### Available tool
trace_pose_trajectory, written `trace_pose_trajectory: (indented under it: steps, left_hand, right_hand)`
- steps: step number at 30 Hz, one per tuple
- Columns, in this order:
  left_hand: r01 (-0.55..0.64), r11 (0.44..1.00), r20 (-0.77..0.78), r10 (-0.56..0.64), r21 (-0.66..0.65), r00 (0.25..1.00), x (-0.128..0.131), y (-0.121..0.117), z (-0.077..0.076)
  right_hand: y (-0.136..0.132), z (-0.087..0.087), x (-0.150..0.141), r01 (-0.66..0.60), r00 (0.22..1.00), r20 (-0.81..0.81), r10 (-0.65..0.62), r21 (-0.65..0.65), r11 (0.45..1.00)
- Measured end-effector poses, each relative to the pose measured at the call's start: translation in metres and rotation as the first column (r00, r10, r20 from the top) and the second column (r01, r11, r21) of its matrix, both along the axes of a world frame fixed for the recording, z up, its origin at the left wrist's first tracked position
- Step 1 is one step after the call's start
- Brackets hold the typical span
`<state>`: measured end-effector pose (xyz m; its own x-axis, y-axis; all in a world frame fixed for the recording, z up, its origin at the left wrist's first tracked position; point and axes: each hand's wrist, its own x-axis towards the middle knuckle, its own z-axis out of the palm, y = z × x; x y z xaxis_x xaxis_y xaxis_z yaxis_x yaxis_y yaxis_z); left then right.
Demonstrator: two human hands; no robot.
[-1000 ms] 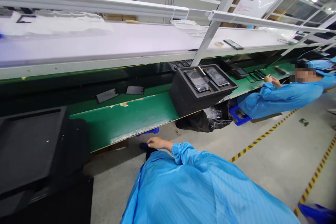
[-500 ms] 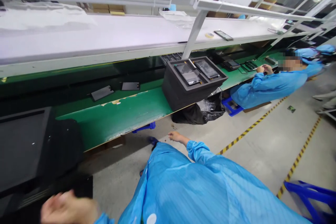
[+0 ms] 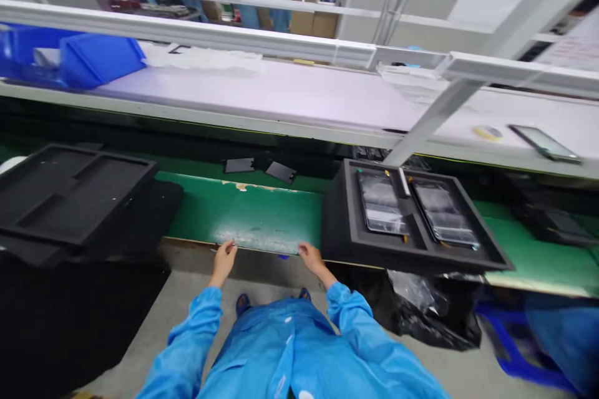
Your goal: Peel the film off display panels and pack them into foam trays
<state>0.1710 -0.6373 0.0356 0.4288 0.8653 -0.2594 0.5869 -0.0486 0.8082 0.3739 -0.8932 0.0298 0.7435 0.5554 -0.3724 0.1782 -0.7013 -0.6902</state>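
My left hand (image 3: 224, 262) is at the front edge of the green bench (image 3: 248, 215), its fingers curled together in a pinch. To its right, my right hand (image 3: 312, 258) is at the same edge, also with fingers closed. Whatever either hand holds, if anything, is too small to make out. Beyond my hands, two flat dark panels (image 3: 239, 165) lie at the back of the bench. Beside my right hand stands a black foam tray (image 3: 333, 218), holding two screen assemblies (image 3: 381, 202) in its recesses.
At left is another black foam tray (image 3: 70, 193) with bare recesses. A white shelf (image 3: 304, 93) runs above the bench, with a slanted post (image 3: 435, 112) at right. A black plastic bag (image 3: 435, 318) and blue stool (image 3: 510, 349) are on the floor at lower right.
My view has swung left and levelled, and the left foam tray shows fully. My left hand has moved from the lower left to the bench edge; my right hand is now at that edge too.
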Motion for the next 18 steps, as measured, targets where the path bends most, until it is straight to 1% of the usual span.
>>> trace_pose_trajectory:
  steps: [2, 3, 6, 8, 10, 11, 12, 13, 14, 16, 17, 18]
  left_hand:
    - [0.073, 0.995, -0.078, -0.068, 0.064, 0.995, 0.035, 0.02, -0.001]
    - [0.121, 0.988, -0.117, -0.109, 0.1, 0.987, 0.052, 0.034, -0.002]
    - [0.269, 0.94, -0.223, -0.222, 0.208, 0.949, 0.106, 0.085, -0.01]
    - [0.348, 0.899, -0.285, -0.271, 0.268, 0.919, 0.142, 0.124, -0.019]
    - [0.418, 0.855, -0.344, -0.309, 0.308, 0.886, 0.183, 0.16, -0.032]
    - [0.458, 0.829, -0.372, -0.335, 0.322, 0.866, 0.207, 0.177, -0.039]
    - [0.508, 0.796, -0.399, -0.37, 0.329, 0.839, 0.233, 0.192, -0.046]
    - [0.563, 0.754, -0.424, -0.412, 0.338, 0.807, 0.262, 0.205, -0.052]
    - [0.626, 0.701, -0.449, -0.463, 0.342, 0.764, 0.292, 0.214, -0.056]
    - [0.748, 0.567, -0.498, -0.566, 0.344, 0.657, 0.346, 0.219, -0.061]
    - [0.8, 0.494, -0.52, -0.609, 0.341, 0.599, 0.368, 0.217, -0.06]
    - [0.841, 0.421, -0.54, -0.645, 0.339, 0.541, 0.385, 0.213, -0.059]
  right_hand:
    - [0.057, 0.004, 0.032, -0.095, 0.994, 0.047, 0.095, -0.005, 0.995]
    - [0.085, 0.007, 0.049, -0.12, 0.99, 0.074, 0.121, -0.019, 0.993]
    - [0.165, 0.011, 0.106, -0.133, 0.978, 0.146, 0.15, -0.118, 0.984]
    - [0.209, 0.007, 0.14, -0.127, 0.968, 0.189, 0.166, -0.204, 0.971]
    - [0.239, -0.002, 0.173, -0.123, 0.953, 0.234, 0.191, -0.277, 0.953]
    - [0.246, -0.009, 0.191, -0.117, 0.945, 0.256, 0.204, -0.318, 0.941]
    - [0.248, -0.017, 0.21, -0.101, 0.937, 0.279, 0.211, -0.362, 0.927]
    - [0.243, -0.025, 0.231, -0.076, 0.931, 0.296, 0.213, -0.412, 0.908]
    - [0.234, -0.032, 0.25, -0.024, 0.923, 0.316, 0.22, -0.522, 0.852]
    - [0.208, -0.04, 0.276, 0.058, 0.924, 0.318, 0.211, -0.665, 0.745]
    - [0.196, -0.039, 0.28, 0.071, 0.93, 0.305, 0.206, -0.697, 0.713]
    - [0.19, -0.036, 0.278, 0.056, 0.933, 0.293, 0.208, -0.689, 0.722]
